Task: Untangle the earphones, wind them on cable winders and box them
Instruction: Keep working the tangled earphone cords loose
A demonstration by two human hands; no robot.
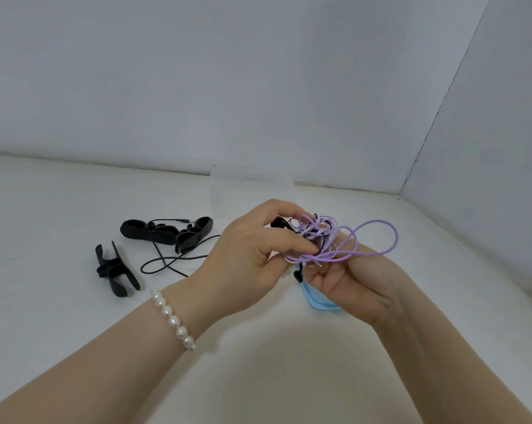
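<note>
You had the purple earphone tangle [325,240] bunched between both hands above the table [59,301], left hand [246,255] pinching its left side, right hand [350,283] cradling underneath, loose loop trailing right.

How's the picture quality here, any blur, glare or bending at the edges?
Head view: soft, even light with no glare; faint shadow under the left hand and right hand. Wide-angle bending bows the wall line. The purple earphone cable is fairly sharp; the clear box behind is hard to make out.
</note>
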